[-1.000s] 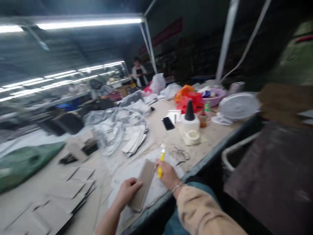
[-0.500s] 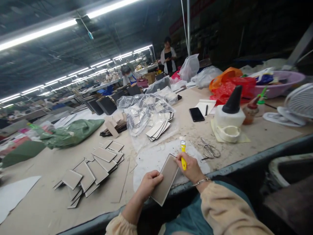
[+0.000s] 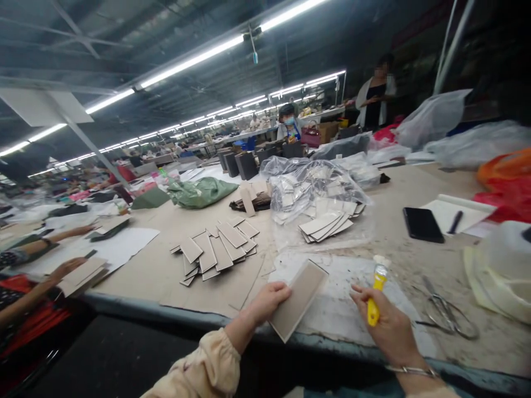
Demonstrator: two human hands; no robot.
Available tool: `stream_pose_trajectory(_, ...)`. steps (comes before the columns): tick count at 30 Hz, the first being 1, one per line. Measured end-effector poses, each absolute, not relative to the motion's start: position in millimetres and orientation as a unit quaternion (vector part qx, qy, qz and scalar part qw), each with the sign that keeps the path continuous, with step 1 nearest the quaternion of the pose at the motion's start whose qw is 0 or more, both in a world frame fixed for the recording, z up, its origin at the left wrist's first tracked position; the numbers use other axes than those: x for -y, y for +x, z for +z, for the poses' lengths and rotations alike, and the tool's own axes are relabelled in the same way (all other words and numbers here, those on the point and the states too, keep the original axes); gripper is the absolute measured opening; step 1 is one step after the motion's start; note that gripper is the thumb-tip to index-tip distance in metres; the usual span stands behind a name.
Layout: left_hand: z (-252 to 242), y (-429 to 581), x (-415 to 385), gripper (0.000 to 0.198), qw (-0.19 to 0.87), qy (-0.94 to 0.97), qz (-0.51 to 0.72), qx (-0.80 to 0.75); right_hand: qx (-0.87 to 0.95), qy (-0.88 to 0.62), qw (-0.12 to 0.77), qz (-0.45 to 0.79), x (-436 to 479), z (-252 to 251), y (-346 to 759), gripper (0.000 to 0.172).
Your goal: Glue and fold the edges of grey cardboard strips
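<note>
My left hand (image 3: 269, 301) is closed on a grey rectangular card piece (image 3: 297, 299), held tilted over the table's near edge. My right hand (image 3: 389, 327) grips a yellow-handled brush (image 3: 375, 292) with its whitish tip pointing away from me. The two hands are apart, over a white sheet (image 3: 340, 293) on the table. A spread pile of similar grey card pieces (image 3: 218, 250) lies to the left of my hands.
Scissors (image 3: 446, 315) lie right of the brush. A black phone (image 3: 422, 224), a notepad with pen (image 3: 454, 213), bagged card pieces (image 3: 321, 202) and a green bag (image 3: 201, 192) sit farther back. Another person's hands (image 3: 66, 268) work at the left; people stand far behind.
The view has swung left. My right hand with the brush has moved away from the card piece, which my left hand still holds.
</note>
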State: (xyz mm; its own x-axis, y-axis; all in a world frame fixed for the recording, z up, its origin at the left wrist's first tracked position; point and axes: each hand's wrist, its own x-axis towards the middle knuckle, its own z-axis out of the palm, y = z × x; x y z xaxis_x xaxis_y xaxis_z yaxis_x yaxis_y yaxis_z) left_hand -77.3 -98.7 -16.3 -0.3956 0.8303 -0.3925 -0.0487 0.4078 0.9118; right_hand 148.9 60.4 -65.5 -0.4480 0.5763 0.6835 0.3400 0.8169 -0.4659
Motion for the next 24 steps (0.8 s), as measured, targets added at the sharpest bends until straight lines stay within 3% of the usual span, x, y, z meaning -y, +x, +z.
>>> stream_pose_trajectory(2, 0, -112, 106, 0.048, 0.395, 0.249, 0.527, -0.710, 0.843, -0.273, 0.444, 0.133, -61, -66, 148, 0.022)
stream_pose_trajectory(4, 17, -153, 112, 0.051, 0.218, 0.213, 0.562, -0.769, 0.845, -0.270, 0.442, 0.133, -62, -66, 147, 0.022)
stream_pose_trajectory(6, 30, -189, 120, 0.054, 0.120, 0.182, 0.565, -0.796, 0.848, -0.260, 0.443, 0.132, -62, -64, 147, 0.020)
stream_pose_trajectory(8, 34, -211, 129, 0.057, 0.034, 0.167, 0.551, -0.817, 0.849, -0.251, 0.446, 0.130, -62, -63, 146, 0.019)
stream_pose_trajectory(10, 26, -215, 138, 0.056, -0.038, 0.218, 0.462, -0.859, 0.852, -0.246, 0.444, 0.129, -62, -62, 146, 0.020)
stream_pose_trajectory(14, -10, -180, 150, 0.050, 0.007, 0.376, 0.164, -0.912, 0.858, -0.255, 0.429, 0.122, -61, -62, 147, 0.024)
stream_pose_trajectory(16, -24, -161, 151, 0.049, 0.025, 0.382, 0.077, -0.921, 0.863, -0.254, 0.421, 0.113, -61, -63, 148, 0.024)
stream_pose_trajectory(24, -22, -161, 138, 0.048, 0.073, 0.381, 0.057, -0.920, 0.860, -0.246, 0.434, 0.102, -60, -61, 147, 0.022)
